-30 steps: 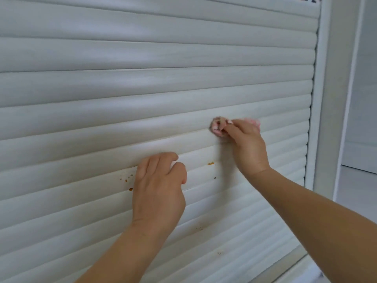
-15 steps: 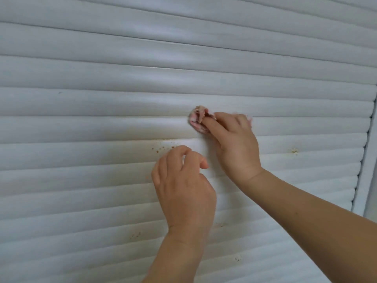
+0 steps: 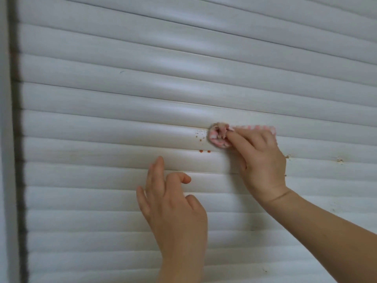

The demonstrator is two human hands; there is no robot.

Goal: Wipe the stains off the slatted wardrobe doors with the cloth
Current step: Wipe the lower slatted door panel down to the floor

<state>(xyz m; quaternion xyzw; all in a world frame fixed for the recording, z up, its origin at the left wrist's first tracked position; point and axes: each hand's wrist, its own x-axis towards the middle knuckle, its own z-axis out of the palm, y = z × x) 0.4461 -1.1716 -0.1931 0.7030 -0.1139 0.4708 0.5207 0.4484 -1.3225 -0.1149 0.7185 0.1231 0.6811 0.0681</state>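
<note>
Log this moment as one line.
right hand grips pink-and-white cloth against white slatted wardrobe door | left hand holds nothing | reddish-brown stains left of cloth

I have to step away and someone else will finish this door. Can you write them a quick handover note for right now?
Right hand: grips the bunched pink cloth, pressing it on a slat of the wardrobe door.
Left hand: holds nothing, fingers loosely bent near the slats below.
Done: cannot tell from this view.
Left: fine brown specks just left of the cloth, two red-orange drops on the slat edge under them, small marks to the right of the right hand.
</note>
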